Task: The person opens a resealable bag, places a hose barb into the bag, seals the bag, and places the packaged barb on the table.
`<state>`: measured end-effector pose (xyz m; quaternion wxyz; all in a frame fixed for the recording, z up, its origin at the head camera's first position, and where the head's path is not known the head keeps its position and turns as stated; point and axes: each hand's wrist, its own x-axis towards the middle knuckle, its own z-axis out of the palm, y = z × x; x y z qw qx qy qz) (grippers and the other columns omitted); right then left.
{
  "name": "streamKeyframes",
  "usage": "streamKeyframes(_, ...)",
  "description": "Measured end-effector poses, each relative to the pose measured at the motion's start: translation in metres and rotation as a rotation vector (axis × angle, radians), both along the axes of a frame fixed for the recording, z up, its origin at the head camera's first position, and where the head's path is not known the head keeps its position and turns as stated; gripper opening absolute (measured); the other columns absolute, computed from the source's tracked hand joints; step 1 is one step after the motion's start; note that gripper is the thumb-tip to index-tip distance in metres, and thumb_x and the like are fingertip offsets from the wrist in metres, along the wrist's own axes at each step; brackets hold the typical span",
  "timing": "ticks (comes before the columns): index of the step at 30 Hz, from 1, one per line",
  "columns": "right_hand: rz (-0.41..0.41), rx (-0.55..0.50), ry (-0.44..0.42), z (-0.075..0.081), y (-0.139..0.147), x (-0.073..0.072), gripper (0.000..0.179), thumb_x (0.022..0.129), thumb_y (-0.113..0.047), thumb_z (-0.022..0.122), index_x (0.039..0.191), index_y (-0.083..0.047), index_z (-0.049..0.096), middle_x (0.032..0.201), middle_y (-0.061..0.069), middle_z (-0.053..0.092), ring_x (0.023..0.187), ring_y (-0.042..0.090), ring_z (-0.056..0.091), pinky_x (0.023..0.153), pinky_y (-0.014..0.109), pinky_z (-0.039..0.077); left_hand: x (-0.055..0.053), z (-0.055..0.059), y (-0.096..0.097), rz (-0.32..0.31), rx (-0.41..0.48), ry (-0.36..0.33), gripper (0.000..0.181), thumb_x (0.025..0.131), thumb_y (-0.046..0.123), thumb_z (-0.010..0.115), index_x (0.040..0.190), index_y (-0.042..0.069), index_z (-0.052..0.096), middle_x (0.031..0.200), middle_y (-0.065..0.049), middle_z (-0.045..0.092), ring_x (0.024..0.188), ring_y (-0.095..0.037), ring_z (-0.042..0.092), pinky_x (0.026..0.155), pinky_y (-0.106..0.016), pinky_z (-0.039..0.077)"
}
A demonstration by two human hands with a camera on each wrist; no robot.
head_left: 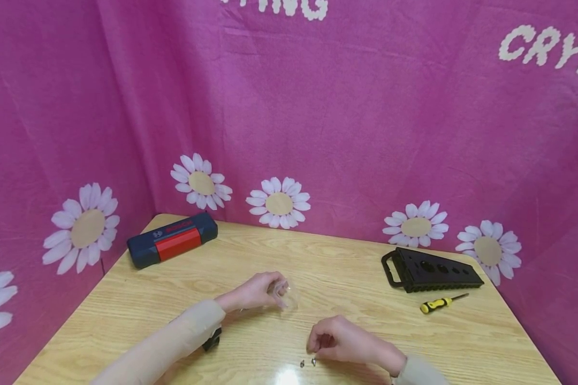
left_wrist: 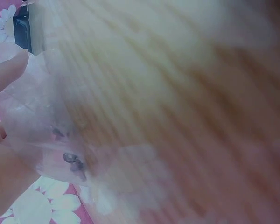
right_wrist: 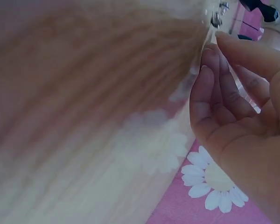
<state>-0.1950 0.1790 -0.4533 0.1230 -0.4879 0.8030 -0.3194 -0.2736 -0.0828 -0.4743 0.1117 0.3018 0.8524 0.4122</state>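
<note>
My left hand (head_left: 257,291) holds a clear plastic bag (head_left: 291,297) over the middle of the table. In the left wrist view, small dark screws (left_wrist: 73,161) show through the bag. My right hand (head_left: 344,339) is low over the table near its front, fingers loosely bent and thumb apart from them. Two small metal screws, a left one (head_left: 302,363) and a right one (head_left: 313,361), lie by its fingertips. The right wrist view shows shiny screws (right_wrist: 216,19) just beyond the thumb tip; nothing is visible between the fingers.
At the back left lies a blue and red Bosch case (head_left: 173,240). A black slotted holder with a handle (head_left: 438,270) rests at the right, with a yellow and black screwdriver (head_left: 435,305) before it. A black object (head_left: 213,340) is partly hidden by the left forearm. Pink floral cloth (head_left: 318,133) surrounds the table.
</note>
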Motion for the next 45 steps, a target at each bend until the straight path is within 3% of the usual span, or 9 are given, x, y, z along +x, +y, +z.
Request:
streamKeyframes(9,0.018,0.01,-0.014,-0.004,0.0,0.004,0.014,0.085,0.003,0.072,0.095,-0.007,0.072,0.09,0.005,0.072,0.081,-0.004,0.062,0.069,0.014,0.054,-0.001,-0.001,0.002,0.006,0.01,-0.022,0.031,0.081,0.008,0.081,0.1,0.002,0.058,0.099,-0.007,0.065,0.088,-0.01,0.055,0.079,-0.022,0.046)
streamKeyframes(17,0.06,-0.012,0.073,-0.005,0.0,0.003,0.01,0.086,0.001,0.072,0.09,-0.008,0.071,0.086,0.004,0.071,0.079,-0.007,0.058,0.067,0.012,0.053,-0.001,0.001,0.002,0.012,0.003,-0.023,0.031,0.081,0.009,0.081,0.1,0.002,0.058,0.098,-0.006,0.065,0.087,-0.01,0.055,0.077,-0.022,0.045)
streamKeyframes(22,0.051,-0.01,0.084,-0.001,-0.003,0.002,0.004,0.09,-0.005,0.069,0.09,-0.009,0.069,0.086,0.001,0.072,0.079,-0.008,0.056,0.069,0.011,0.051,-0.001,0.003,0.003,0.015,0.003,-0.024,0.031,0.08,0.008,0.081,0.098,0.002,0.057,0.097,-0.006,0.065,0.087,-0.01,0.054,0.077,-0.022,0.045)
streamKeyframes(27,-0.035,0.001,0.077,0.005,-0.007,-0.005,0.003,0.093,-0.01,0.068,0.089,-0.01,0.068,0.083,-0.002,0.072,0.074,-0.011,0.052,0.064,0.011,0.05,-0.001,0.004,0.003,0.011,0.011,-0.035,0.031,0.08,0.007,0.081,0.099,0.001,0.057,0.097,-0.007,0.064,0.086,-0.011,0.054,0.077,-0.022,0.045)
streamKeyframes(37,-0.29,-0.046,0.137,0.014,-0.023,-0.036,0.008,0.089,0.0,0.068,0.088,-0.008,0.068,0.08,0.003,0.071,0.072,-0.005,0.057,0.062,0.015,0.05,0.0,0.002,0.002,0.01,0.017,-0.038,0.03,0.081,0.004,0.08,0.099,0.001,0.056,0.096,-0.008,0.062,0.083,-0.01,0.053,0.075,-0.022,0.045)
streamKeyframes(45,-0.355,-0.047,0.16,0.011,-0.04,-0.052,0.006,0.088,0.0,0.069,0.087,-0.006,0.069,0.078,0.004,0.071,0.07,-0.003,0.057,0.063,0.015,0.05,0.0,0.0,0.001,0.006,0.015,-0.034,0.034,0.081,0.006,0.08,0.108,0.0,0.06,0.098,-0.007,0.065,0.083,-0.01,0.056,0.076,-0.022,0.047)
